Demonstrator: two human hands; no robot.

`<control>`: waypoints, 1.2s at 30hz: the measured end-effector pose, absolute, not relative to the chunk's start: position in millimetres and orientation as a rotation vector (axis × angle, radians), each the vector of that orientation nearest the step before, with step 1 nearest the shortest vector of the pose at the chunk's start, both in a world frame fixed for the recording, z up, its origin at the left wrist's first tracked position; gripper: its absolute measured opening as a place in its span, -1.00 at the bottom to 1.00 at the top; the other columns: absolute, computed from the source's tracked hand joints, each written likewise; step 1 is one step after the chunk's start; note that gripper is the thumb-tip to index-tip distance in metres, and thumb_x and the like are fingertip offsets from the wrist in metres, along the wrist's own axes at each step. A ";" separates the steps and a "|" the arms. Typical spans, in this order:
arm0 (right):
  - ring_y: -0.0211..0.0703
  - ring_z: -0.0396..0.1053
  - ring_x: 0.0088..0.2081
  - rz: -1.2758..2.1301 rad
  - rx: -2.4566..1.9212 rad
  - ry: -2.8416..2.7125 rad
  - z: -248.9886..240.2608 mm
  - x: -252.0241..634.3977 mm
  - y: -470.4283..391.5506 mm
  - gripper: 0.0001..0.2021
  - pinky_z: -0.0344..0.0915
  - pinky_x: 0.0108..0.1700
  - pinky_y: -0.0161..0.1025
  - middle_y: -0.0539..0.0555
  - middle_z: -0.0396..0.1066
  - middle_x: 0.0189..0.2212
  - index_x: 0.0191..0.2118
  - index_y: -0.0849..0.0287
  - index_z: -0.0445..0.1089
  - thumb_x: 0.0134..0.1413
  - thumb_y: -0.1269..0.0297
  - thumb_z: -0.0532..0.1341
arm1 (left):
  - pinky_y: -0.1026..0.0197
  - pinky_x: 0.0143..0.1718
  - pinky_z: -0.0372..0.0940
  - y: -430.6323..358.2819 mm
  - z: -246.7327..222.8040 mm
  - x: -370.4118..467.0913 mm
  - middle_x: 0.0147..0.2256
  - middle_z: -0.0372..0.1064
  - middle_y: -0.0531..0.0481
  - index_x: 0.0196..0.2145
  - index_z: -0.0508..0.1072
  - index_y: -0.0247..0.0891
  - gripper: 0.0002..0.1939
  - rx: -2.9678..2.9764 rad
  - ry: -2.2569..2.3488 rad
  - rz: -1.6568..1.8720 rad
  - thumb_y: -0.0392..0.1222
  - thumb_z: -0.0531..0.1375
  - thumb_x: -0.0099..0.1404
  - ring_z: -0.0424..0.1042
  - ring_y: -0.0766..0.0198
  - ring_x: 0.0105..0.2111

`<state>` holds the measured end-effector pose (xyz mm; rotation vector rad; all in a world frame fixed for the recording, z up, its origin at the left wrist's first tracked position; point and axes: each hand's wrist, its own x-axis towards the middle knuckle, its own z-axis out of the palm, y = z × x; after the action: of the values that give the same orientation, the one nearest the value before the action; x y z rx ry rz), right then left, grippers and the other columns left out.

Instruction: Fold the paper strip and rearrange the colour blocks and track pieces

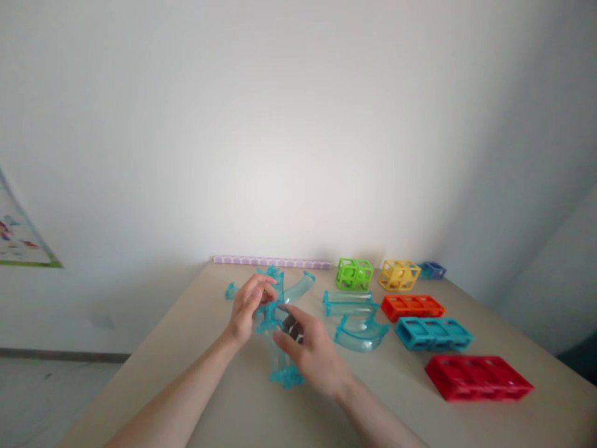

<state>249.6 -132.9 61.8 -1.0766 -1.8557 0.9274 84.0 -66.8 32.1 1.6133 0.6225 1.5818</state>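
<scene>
In the middle of the table my left hand [247, 306] is closed, its fingers curled round the upper end of a clear teal track piece [278, 356]. My right hand [311, 350] grips the same joint from the right, thumb and index finger on either side of it. Shadow darkens the curled right fingers, so the exact contact is hard to see. The piece runs down toward me and finishes in a teal connector [286, 376]. Just behind the hands are more clear teal parts, including a sloping chute [298, 289]; my fingers partly cover them.
Right of my hands lie straight clear tracks [349, 303] and a curved one [361, 336]. Farther right are red [478, 378], teal [433, 334] and orange [413, 306] frames. Green [354, 274], yellow [399, 275] and blue [433, 270] blocks stand near the wall, beside a purple patterned strip [273, 262].
</scene>
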 end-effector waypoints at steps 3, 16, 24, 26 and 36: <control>-0.13 0.35 -0.13 0.632 -1.206 -2.222 67.6 287.2 -163.5 -0.44 0.23 -0.07 -0.24 0.06 0.38 -0.13 0.13 0.00 0.30 -0.03 0.54 0.15 | 0.32 -0.64 0.14 -65.2 27.9 87.1 -0.45 0.35 0.02 -0.15 0.35 -0.27 -0.61 1.525 0.502 1.503 0.11 0.01 0.33 0.27 0.37 -0.64; 0.05 0.32 0.00 -0.323 -1.578 -2.391 8.8 395.8 -191.2 -0.10 0.33 -0.01 -0.02 0.19 0.34 0.01 0.25 -0.09 0.16 -0.29 0.72 -0.01 | 0.33 -0.65 0.09 -61.8 21.8 85.5 -0.47 0.33 0.05 -0.21 0.40 -0.29 -0.74 1.528 0.545 1.528 -0.03 0.10 0.32 0.25 0.41 -0.65; 0.13 0.24 0.11 -0.496 -1.504 -2.268 12.1 397.8 -196.5 -0.10 0.30 0.05 0.06 0.24 0.25 0.10 0.28 0.01 0.12 -0.30 0.70 -0.01 | 0.32 -0.66 0.08 -59.6 26.8 86.2 -0.53 0.27 0.08 -0.30 0.40 -0.28 -0.74 1.532 0.708 1.630 -0.02 0.10 0.30 0.21 0.40 -0.67; 0.14 0.20 0.15 -0.484 -1.424 -2.231 20.8 387.2 -204.1 -0.13 0.28 0.07 0.06 0.24 0.20 0.14 0.30 0.00 0.08 -0.25 0.65 0.01 | 0.31 -0.64 0.10 -58.0 27.2 86.8 -0.56 0.25 0.10 -0.34 0.39 -0.26 -0.71 1.623 0.949 1.642 0.00 0.04 0.33 0.21 0.38 -0.66; 0.12 0.34 -0.03 0.111 -1.456 -1.965 29.5 219.3 -131.2 -0.49 0.32 -0.04 -0.03 0.31 0.32 -0.02 0.18 0.20 0.19 0.07 0.43 0.09 | 0.03 -0.03 0.20 -33.7 8.5 72.5 -0.29 0.41 -0.11 -0.32 0.50 -0.22 -0.83 1.990 1.787 1.467 -0.30 0.15 0.13 0.37 0.06 -0.17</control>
<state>219.3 -131.2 29.5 -1.4557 -1.9650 0.1115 72.5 -33.7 8.5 1.9901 1.7867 1.4667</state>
